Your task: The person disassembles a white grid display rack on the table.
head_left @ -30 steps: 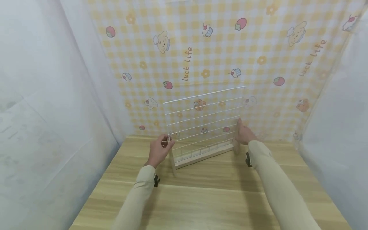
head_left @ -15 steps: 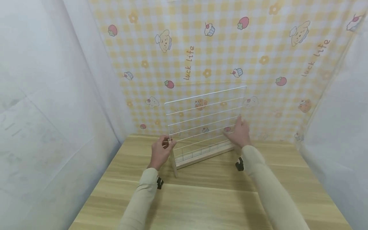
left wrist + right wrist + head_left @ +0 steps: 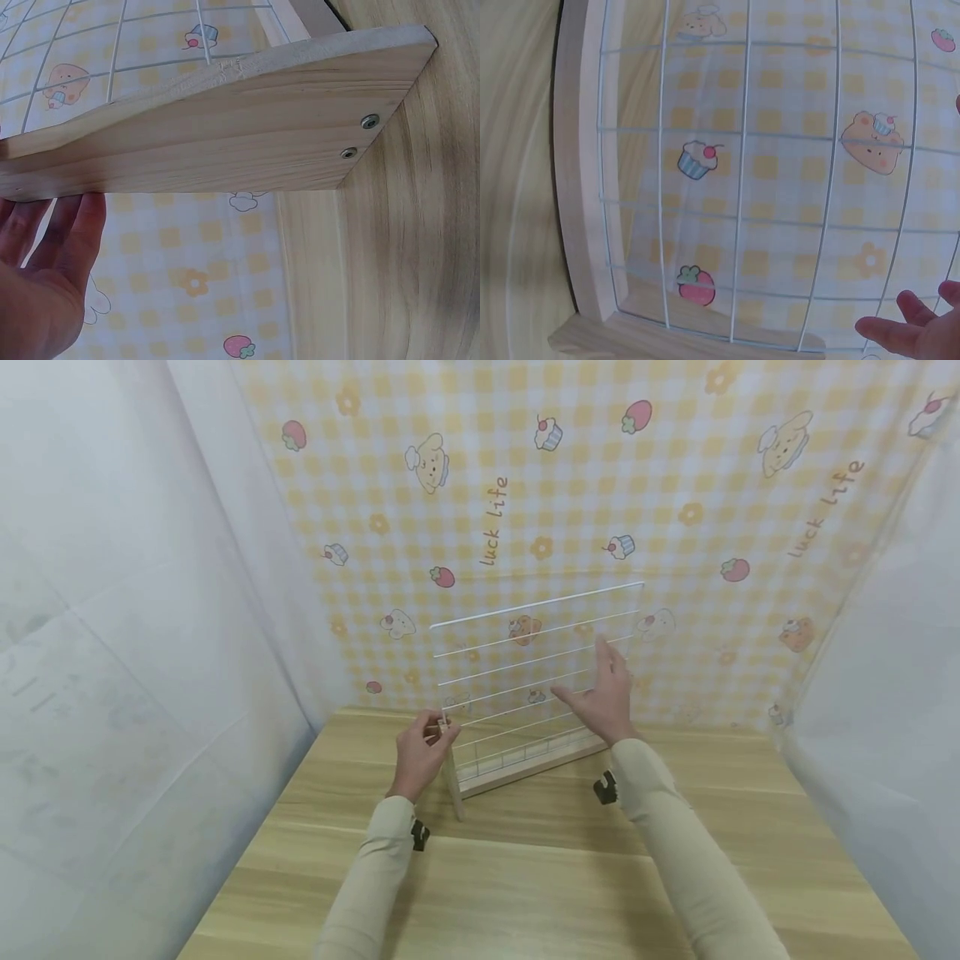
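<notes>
A white wire grid rack (image 3: 525,683) with a wooden base bar (image 3: 536,766) and wooden sides stands on the table, angled with its left end nearer. My left hand (image 3: 422,752) pinches the upper end of its left side panel (image 3: 453,789). In the left wrist view, fingertips (image 3: 90,214) touch that panel's edge (image 3: 225,127), and two bolts show near its foot. My right hand (image 3: 606,700) is in front of the right half of the grid, fingers and thumb spread, holding nothing. Its fingers (image 3: 896,334) appear close to the wires (image 3: 742,187) in the right wrist view; contact cannot be told.
The wood-grain table (image 3: 540,893) stretches toward me in front of the rack. Behind it hangs a yellow checked cloth (image 3: 570,502) with cartoon prints. White sheets flank the table at left (image 3: 112,652) and right (image 3: 885,718).
My right hand has let go of the rack's right side and moved left, in front of the grid, with its fingers spread. My left hand keeps its hold; the rack stays put.
</notes>
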Demonstrator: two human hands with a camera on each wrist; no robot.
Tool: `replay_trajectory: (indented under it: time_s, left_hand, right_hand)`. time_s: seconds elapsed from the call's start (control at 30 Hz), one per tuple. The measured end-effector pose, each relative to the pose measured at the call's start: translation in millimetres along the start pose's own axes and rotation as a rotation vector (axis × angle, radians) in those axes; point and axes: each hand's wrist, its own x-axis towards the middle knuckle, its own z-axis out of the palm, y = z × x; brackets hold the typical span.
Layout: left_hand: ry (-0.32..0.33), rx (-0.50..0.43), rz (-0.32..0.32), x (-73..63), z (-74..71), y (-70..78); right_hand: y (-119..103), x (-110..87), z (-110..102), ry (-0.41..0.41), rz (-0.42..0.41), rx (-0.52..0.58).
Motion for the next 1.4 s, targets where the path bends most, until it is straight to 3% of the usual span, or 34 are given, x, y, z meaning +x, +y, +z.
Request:
replay_trajectory:
  time_s: [0.13,0.33,0.53,0.67,1.0,1.4]
  left_hand:
    - [0.000,-0.001,0.001,0.5,0.1,-0.3]
    - [0.000,-0.002,0.006,1.6,0.7,-1.0]
    - [0.016,-0.023,0.002,1.7,1.9,-0.9]
    - [0.023,-0.024,0.007,1.3,2.6,-0.6]
    - [0.038,-0.030,0.008,-1.0,4.7,-1.4]
    - [0.049,-0.054,0.015,-1.1,6.9,-1.3]
  right_hand:
    - [-5,-1.5,3,0.001,0.022,-0.044]
    - [-12,-3.6,7,-0.060,0.072,-0.151]
    - [-20,-2.2,21,-0.082,0.050,0.019]
    - [-23,-3.1,29,-0.096,0.079,0.096]
    - [-22,-5.6,50,-0.077,0.144,0.133]
    - [-16,-6.8,66,0.027,0.153,0.108]
